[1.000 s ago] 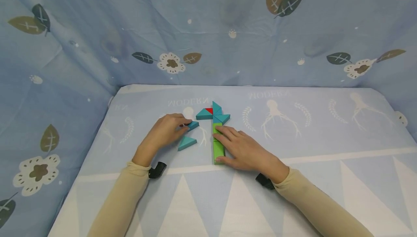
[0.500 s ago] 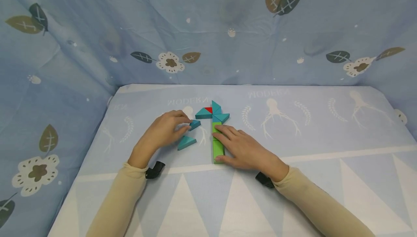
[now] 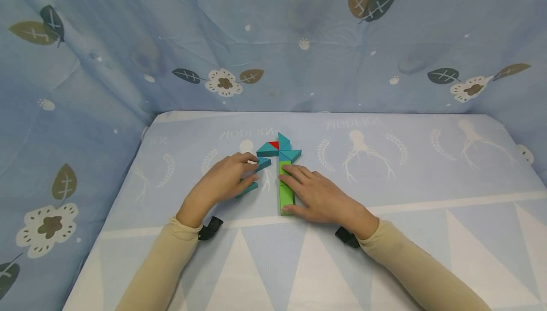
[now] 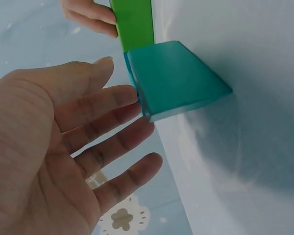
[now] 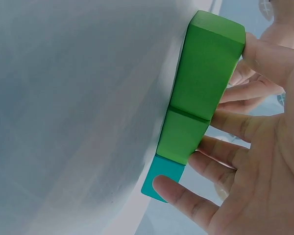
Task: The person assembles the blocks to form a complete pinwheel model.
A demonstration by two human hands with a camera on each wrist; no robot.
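Observation:
My left hand (image 3: 224,178) touches a small blue triangular block (image 3: 265,163) with its fingertips; the thumb stands apart from the fingers. Partly under that hand lies a teal triangular block (image 3: 250,188), large in the left wrist view. Two green blocks (image 3: 287,200) form an upright column on the table in the head view, and my right hand (image 3: 318,197) rests along them with fairly straight fingers. In the right wrist view its thumb lies by the end of the longer green block (image 5: 208,73), while a fingertip overlaps a teal block (image 5: 159,171).
At the column's far end sit several teal triangular blocks (image 3: 284,142) and a red one (image 3: 275,145). The patterned tablecloth (image 3: 410,159) meets a blue curtain (image 3: 299,73) behind. A black wrist camera (image 3: 210,229) sits under the left wrist.
My left hand has slid right, and the small blue triangular block has moved right toward the column. The hand now covers more of the nearer teal block. My right hand stays put.

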